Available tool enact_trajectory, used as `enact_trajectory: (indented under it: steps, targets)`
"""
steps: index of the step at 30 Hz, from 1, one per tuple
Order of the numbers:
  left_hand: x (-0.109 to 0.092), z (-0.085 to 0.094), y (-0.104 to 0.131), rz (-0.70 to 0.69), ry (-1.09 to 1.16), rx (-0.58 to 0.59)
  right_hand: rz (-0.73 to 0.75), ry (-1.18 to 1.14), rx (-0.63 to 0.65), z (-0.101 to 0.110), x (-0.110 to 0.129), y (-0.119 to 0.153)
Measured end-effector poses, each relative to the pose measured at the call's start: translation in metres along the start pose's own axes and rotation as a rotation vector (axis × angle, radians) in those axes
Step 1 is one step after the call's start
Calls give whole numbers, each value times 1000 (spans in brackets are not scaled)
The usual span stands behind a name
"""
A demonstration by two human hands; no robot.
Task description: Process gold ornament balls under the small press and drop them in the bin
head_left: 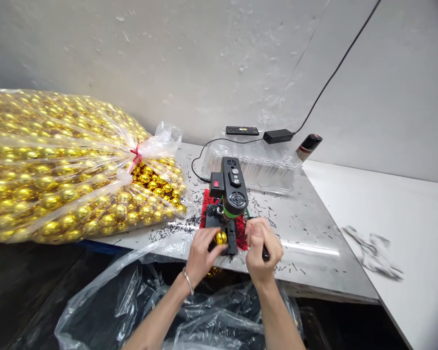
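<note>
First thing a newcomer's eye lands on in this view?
Likely the huge clear bag of shiny gold balls filling the left side, its neck tied with a red string. Next, the black-and-green machine at the centre, standing over a red mat, with the left hand holding one gold ball at its base and the right hand gripping a black handle.

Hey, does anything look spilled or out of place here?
Yes: thin dark slivers are scattered loose across the shiny grey tabletop, around the black and green machine, rather than gathered in any container.
</note>
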State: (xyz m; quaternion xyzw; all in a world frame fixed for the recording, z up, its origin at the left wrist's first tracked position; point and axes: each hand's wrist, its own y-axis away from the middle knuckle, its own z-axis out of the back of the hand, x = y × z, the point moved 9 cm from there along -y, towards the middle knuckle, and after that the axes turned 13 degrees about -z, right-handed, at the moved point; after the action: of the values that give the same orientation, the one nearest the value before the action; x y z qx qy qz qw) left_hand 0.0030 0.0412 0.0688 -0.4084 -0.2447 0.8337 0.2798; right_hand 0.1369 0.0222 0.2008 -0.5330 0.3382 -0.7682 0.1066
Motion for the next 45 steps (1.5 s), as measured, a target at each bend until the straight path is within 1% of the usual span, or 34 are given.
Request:
enact_trajectory:
  steps: [2, 4, 6, 7, 8, 10, 11, 12, 13, 15, 17, 18, 20, 22, 23, 24, 25, 26, 27, 28, 29, 30, 31, 33, 34, 35, 37, 38, 41, 45]
  targets:
    - [-23, 2, 22, -79, -8, 94, 11, 0, 1, -1, -2, 4]
    - [-38, 3, 41, -122, -47, 152, 22, 1, -4, -2, -5, 10]
    - [-39, 11, 46, -135, -120, 144, 30, 1, -12, -4, -8, 13]
    - [-35, 17, 41, -134, -169, 121, 33, 1, -14, -4, -8, 14]
    - [-28, 25, 32, -124, -232, 89, 39, 1, -14, -4, -7, 15]
    - [-4, 44, 6, -57, -400, 29, 54, 3, -13, -5, -5, 14]
    - [11, 54, -9, 1, -501, 25, 60, 4, -12, -5, -5, 14]
    - [27, 62, -24, 73, -601, 56, 63, 5, -11, -5, -4, 14]
    - [43, 66, -37, 142, -686, 134, 64, 5, -10, -5, -5, 14]
    - [71, 63, -54, 230, -786, 369, 62, 4, -9, -5, -7, 14]
    - [88, 53, -60, 247, -790, 592, 59, 5, -3, -5, -9, 16]
    - [92, 49, -61, 241, -772, 663, 58, 6, 0, -6, -10, 16]
    - [97, 42, -62, 228, -730, 729, 61, 4, 2, -6, -11, 17]
    - [101, 40, -62, 223, -708, 746, 69, 1, -3, -6, -10, 18]
    - [103, 41, -62, 223, -698, 738, 73, 0, -4, -6, -9, 18]
    - [103, 44, -63, 226, -666, 701, 76, 2, -1, -6, -9, 18]
    - [102, 49, -64, 234, -605, 621, 78, 5, 1, -6, -8, 18]
    - [100, 57, -65, 255, -507, 503, 79, 9, 5, -7, -7, 17]
    - [99, 66, -64, 294, -363, 358, 78, 12, 8, -7, -7, 17]
    - [97, 74, -60, 350, -176, 200, 74, 15, 11, -7, -7, 17]
    - [97, 78, -52, 417, 40, 50, 68, 16, 10, -7, -7, 17]
    - [97, 77, -42, 491, 262, -76, 61, 16, 7, -7, -8, 17]
    - [97, 71, -31, 569, 478, -180, 54, 16, 3, -6, -9, 17]
    - [93, 49, -11, 706, 830, -320, 40, 14, -5, -6, -10, 17]
    - [90, 37, -2, 762, 943, -356, 37, 12, -6, -5, -11, 18]
    - [87, 25, 5, 812, 1016, -369, 38, 11, -4, -6, -11, 17]
    - [82, 5, 15, 888, 1084, -352, 50, 17, 6, -6, -9, 17]
    - [80, -2, 17, 914, 1097, -338, 58, 24, 10, -7, -8, 17]
    - [73, -12, 16, 958, 1133, -330, 66, 41, 13, -7, -7, 17]
    - [69, -11, 12, 954, 1183, -350, 68, 41, 9, -7, -8, 18]
